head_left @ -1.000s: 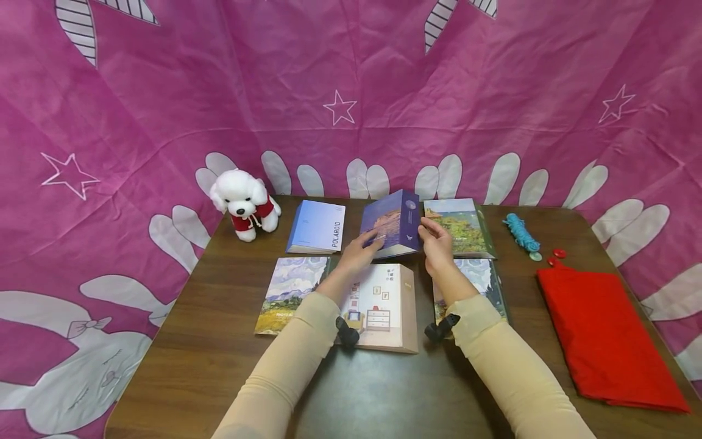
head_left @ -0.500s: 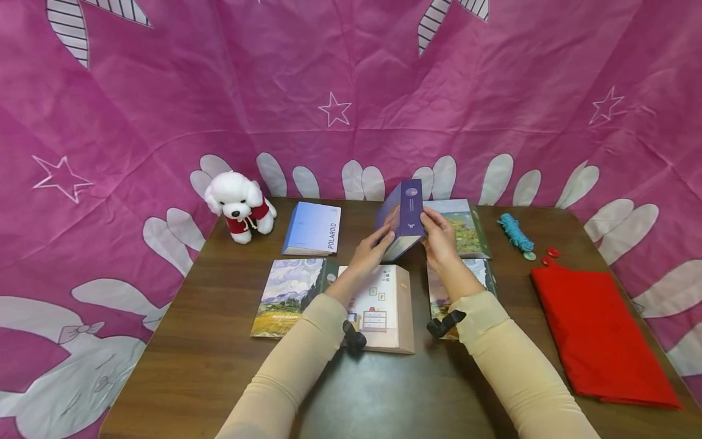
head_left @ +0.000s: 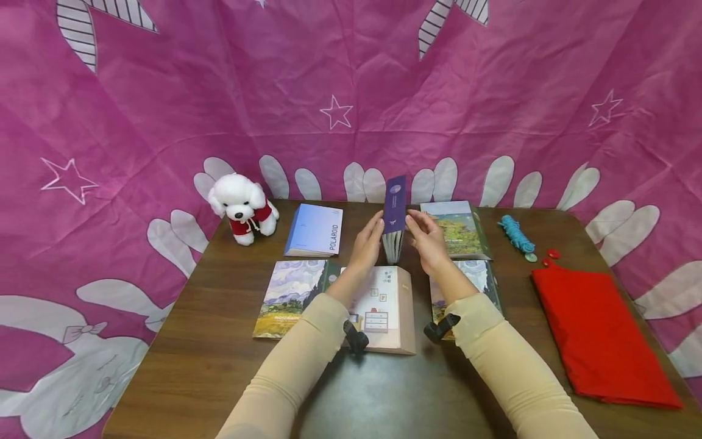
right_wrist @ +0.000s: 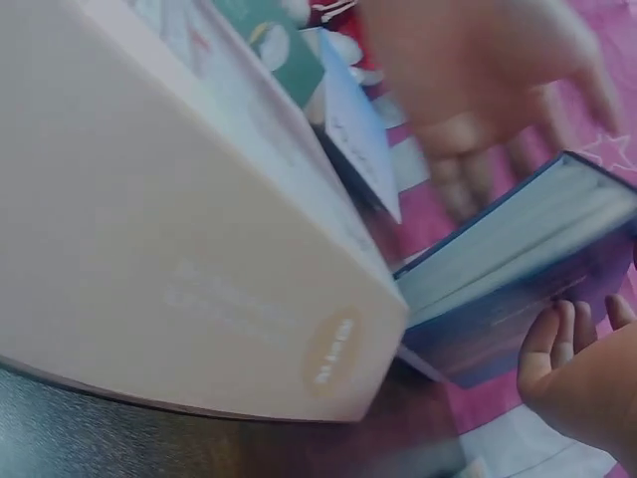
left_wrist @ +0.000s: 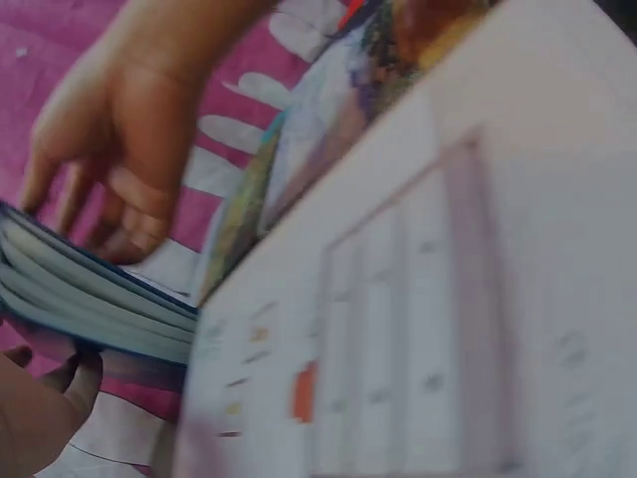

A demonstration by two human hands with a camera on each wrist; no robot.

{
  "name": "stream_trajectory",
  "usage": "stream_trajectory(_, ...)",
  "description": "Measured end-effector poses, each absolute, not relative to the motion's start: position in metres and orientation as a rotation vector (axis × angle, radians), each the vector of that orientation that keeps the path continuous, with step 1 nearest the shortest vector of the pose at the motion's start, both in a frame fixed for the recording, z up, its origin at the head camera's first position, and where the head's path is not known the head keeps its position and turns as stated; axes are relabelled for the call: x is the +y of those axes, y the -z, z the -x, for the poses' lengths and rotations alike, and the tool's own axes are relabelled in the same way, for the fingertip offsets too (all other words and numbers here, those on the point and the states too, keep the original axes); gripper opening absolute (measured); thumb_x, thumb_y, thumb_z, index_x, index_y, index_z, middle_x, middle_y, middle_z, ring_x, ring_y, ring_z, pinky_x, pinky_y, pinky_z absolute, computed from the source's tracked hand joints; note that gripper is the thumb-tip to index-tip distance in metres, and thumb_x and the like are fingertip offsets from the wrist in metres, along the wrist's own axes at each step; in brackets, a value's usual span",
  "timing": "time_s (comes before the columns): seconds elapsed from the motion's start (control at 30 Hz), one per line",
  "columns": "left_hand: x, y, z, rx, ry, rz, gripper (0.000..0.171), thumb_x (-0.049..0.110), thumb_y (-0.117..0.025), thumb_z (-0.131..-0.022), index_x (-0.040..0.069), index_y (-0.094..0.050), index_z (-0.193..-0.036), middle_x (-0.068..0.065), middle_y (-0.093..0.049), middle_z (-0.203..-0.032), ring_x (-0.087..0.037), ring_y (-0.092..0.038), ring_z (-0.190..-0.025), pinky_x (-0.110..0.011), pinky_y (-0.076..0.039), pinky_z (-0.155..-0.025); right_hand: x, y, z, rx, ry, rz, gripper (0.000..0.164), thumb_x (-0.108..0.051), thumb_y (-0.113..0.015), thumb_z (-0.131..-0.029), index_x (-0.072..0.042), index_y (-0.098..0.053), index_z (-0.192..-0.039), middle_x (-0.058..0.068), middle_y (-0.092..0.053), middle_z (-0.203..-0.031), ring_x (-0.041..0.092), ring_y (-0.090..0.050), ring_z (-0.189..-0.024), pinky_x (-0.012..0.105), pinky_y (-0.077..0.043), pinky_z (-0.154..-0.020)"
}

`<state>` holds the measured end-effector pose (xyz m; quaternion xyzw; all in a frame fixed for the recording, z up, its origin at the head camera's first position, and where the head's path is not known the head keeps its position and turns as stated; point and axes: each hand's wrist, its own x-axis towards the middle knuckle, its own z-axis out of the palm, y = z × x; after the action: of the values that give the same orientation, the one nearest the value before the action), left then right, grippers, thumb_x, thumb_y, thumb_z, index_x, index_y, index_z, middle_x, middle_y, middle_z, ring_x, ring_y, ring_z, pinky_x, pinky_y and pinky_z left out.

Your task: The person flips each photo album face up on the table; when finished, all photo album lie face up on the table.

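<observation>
A dark purple photo album (head_left: pixel 394 204) stands on edge at the middle back, its spine turned toward me. My left hand (head_left: pixel 368 239) holds it from the left side. From the right, my right hand (head_left: pixel 428 239) grips the other cover, thumb near the spine's edge. The left wrist view shows the album's page edges (left_wrist: pixel 100 289) spread a little between the two hands. In front lies a cream album (head_left: pixel 378 305) with a drawn room on its cover, partly under my left forearm.
A blue album (head_left: pixel 315 228) and a painted one (head_left: pixel 287 299) lie at left. Two more painted albums (head_left: pixel 457 228) lie at right. A white toy dog (head_left: pixel 241 204) stands back left; blue yarn (head_left: pixel 515 233), red buttons (head_left: pixel 553 252) and a red cloth (head_left: pixel 603 335) lie right.
The purple album has turned from leaning back with its front cover showing to standing upright, spine toward me. Both hands have turned with it and now face each other across it.
</observation>
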<state>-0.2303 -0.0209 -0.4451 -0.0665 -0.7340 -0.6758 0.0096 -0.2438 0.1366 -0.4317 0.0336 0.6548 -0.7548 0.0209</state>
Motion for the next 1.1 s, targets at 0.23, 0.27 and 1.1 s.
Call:
stream_trajectory(0.23, -0.025, 0.438, 0.233, -2.347, 1.941, 0.278, 0.052, 0.041, -0.04, -0.109, 0.014, -0.047, -0.153, 0.002, -0.032, -0.164, -0.018, -0.031, -0.149, -0.04, -0.029, -0.12, 0.141, 0.449, 0.246, 2.087, 1.941, 0.003, 0.076, -0.048, -0.051, -0.104, -0.005, -0.022, -0.16, 0.019, -0.026, -0.163, 0.037, -0.026, -0.15, 0.052, -0.026, -0.121)
stream_trajectory(0.27, -0.026, 0.439, 0.233, -2.357, 1.939, 0.272, 0.052, 0.041, -0.04, -0.109, 0.014, -0.047, -0.153, 0.002, -0.032, -0.164, -0.019, -0.03, -0.149, -0.041, -0.028, -0.12, 0.142, 0.452, 0.247, 2.074, 1.901, 0.0, 0.079, -0.051, -0.051, -0.104, -0.006, -0.019, -0.161, 0.018, -0.022, -0.164, 0.037, -0.022, -0.151, 0.053, -0.024, -0.121)
stream_trajectory(1.1, -0.056, 0.464, 0.239, -2.685, 1.691, 0.007, 0.068, 0.051, -0.044, -0.105, 0.009, -0.034, -0.158, -0.012, -0.022, -0.167, -0.03, -0.019, -0.153, -0.047, -0.014, -0.124, 0.159, 0.458, 0.24, 2.237, 1.781, -0.06, 0.071, -0.04, -0.052, -0.105, -0.009, -0.022, -0.161, 0.019, -0.018, -0.166, 0.037, -0.018, -0.152, 0.056, -0.018, -0.122)
